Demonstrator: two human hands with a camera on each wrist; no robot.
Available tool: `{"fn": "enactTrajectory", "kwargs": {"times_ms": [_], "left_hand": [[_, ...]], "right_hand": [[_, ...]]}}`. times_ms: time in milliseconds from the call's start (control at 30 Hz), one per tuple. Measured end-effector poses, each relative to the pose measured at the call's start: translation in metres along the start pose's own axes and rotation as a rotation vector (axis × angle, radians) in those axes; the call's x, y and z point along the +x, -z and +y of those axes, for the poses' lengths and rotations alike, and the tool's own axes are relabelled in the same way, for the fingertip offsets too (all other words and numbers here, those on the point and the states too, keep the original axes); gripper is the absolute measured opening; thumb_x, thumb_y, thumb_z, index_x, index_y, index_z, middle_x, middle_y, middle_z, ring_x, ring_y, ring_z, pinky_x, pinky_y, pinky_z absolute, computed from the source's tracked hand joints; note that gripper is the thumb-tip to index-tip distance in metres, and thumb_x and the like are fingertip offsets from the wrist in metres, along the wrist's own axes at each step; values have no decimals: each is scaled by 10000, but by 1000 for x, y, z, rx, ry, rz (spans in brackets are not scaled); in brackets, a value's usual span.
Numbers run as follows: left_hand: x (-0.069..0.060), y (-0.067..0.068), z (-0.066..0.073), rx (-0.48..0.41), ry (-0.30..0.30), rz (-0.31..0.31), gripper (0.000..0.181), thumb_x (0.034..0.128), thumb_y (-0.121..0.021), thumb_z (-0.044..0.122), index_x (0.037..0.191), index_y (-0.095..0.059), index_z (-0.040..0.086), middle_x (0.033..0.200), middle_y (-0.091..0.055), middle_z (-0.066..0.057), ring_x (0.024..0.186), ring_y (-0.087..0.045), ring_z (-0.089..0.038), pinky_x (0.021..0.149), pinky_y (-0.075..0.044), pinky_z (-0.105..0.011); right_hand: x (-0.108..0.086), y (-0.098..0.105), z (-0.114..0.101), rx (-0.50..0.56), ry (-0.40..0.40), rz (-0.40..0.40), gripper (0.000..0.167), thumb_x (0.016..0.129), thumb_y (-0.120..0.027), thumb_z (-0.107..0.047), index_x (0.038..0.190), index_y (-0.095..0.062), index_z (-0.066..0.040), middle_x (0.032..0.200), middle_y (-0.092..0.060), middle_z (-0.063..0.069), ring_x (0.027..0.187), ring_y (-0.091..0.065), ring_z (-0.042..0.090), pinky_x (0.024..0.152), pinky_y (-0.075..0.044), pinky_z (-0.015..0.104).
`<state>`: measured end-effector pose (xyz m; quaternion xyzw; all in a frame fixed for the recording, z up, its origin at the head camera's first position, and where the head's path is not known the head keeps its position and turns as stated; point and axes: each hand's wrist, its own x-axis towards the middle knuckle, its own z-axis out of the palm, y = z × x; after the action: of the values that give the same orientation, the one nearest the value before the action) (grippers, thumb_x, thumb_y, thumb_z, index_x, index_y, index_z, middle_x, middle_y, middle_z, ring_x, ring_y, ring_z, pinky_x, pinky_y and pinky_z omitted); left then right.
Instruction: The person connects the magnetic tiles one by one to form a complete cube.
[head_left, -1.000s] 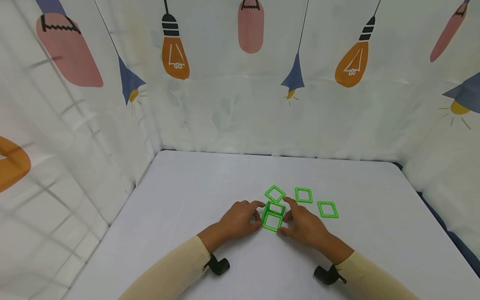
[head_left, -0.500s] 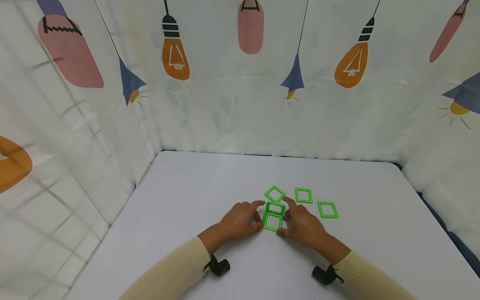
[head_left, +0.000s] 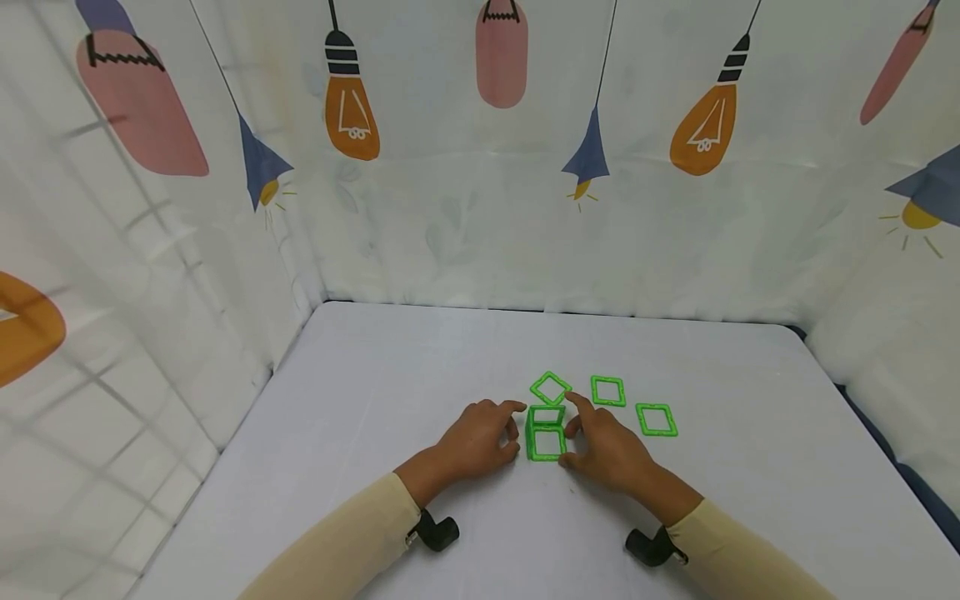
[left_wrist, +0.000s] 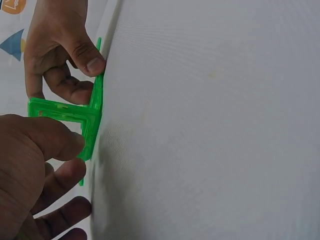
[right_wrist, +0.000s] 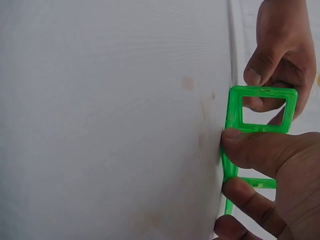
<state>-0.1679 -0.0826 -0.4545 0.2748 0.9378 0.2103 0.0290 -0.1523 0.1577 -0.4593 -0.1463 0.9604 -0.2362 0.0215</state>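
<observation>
White fabric walls (head_left: 450,225), printed with orange light bulbs, pink pencils and blue lamps, rise behind and beside a white-covered bench (head_left: 405,350). On it, between the person's two hands, sits a structure of joined bright-green translucent square plastic frames (head_left: 547,428), which serves as the landmark for everything else. Boxlike and open-sided, it is the one container-like form in view; its panels are hollow, and white shows through the square openings. Both wrist views show a panel standing up off the bench, though exactly how all the panels join is partly covered by fingers.

Just beyond the structure lies a loose green square frame turned like a diamond (head_left: 540,381); whether their edges touch is hard to tell. Near the structure, beyond it to the right, lies a second green square frame (head_left: 608,403), and farther to its right a third green square frame (head_left: 660,432).

Left of the structure, the left hand (head_left: 480,437) has thumb and forefinger spread, just beside it. At its right side, the right hand (head_left: 611,450) touches it with thumb and fingertips set apart; whether they pinch a panel cannot be told. Beige sleeves (head_left: 337,537) reach toward the structure from the near side.
</observation>
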Motion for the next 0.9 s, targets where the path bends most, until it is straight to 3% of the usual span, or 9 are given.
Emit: {"fn": "enactTrajectory", "kwargs": {"times_ms": [400, 900], "left_hand": [[1, -2, -2, 21, 4, 15, 508, 947, -735, 250, 1414, -577, 128, 1196, -682, 23, 1137, -606, -174, 1018, -464, -404], [0, -2, -3, 5, -26, 31, 386, 941, -758, 225, 1295, -644, 123, 1108, -707, 61, 1039, -602, -140, 941, -483, -354]], "right_hand": [[2, 3, 1, 5, 22, -8, 952, 775, -916, -174, 1553, -370, -115, 976, -675, -191, 1042, -632, 141, 825, -517, 375], [6, 4, 5, 29, 54, -6, 887, 796, -878, -76, 1548, -409, -106, 946, -723, -172, 1051, -664, 144, 830, -532, 377]]}}
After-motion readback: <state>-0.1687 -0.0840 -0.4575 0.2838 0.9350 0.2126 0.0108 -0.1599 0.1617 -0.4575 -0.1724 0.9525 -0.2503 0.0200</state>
